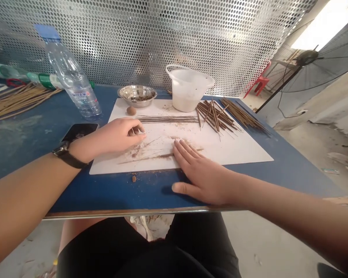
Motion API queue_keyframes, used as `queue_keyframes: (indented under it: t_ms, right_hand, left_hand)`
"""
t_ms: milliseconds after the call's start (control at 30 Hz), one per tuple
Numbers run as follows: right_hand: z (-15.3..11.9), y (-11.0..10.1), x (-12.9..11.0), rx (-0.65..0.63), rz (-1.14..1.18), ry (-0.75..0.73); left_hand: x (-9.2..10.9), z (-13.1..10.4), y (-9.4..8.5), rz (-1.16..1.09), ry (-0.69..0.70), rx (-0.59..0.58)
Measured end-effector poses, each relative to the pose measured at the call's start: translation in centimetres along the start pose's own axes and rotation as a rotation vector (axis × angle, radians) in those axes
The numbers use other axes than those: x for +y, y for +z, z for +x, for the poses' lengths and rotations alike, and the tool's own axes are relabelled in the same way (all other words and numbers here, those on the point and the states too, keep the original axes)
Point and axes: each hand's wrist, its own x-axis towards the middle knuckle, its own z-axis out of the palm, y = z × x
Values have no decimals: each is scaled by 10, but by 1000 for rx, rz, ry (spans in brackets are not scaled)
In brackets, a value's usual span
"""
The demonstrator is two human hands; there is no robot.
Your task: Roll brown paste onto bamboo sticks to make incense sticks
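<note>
The right hand [200, 170] covers part of the stick [159, 156] under its fingers, so its full length cannot be told. The left hand's [124, 133] curled fingers hide whatever may lie within them. Beside the left wrist, the forearm covers part of the phone [78, 130]. Beyond the left hand, the scraps in the bowl [123, 94] are too small to name. Far left of it, the picture's edge cuts off a stick bundle [20, 100]; far right of the right hand, a fan [307, 58].
</note>
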Motion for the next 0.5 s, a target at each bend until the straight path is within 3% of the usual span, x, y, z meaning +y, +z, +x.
queue_keyframes:
  t_ms: [167, 500]
  right_hand:
    - [-8, 3, -20, -45, 19, 81]
    - [80, -5, 13, 108, 0, 138]
  left_hand:
    - [-3, 1, 1, 8, 15, 7]
    - [-5, 3, 2, -6, 54, 8]
